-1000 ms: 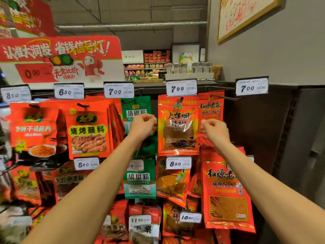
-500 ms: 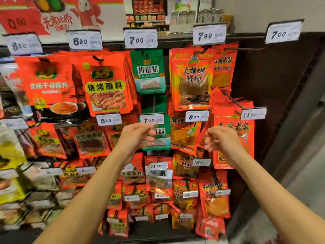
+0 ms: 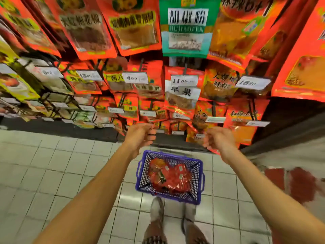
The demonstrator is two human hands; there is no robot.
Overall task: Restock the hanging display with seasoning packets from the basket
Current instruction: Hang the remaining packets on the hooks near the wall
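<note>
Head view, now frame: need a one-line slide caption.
Both empty hands, left and right, hang loosely curled above a blue basket of red seasoning packets on tiled floor, below the hanging display.

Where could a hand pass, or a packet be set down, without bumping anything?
Bare floor tiles lie left of the blue basket, below the dark shelf base; more tiles lie right of it. The basket is full of red packets, and the hanging display is packed.
</note>
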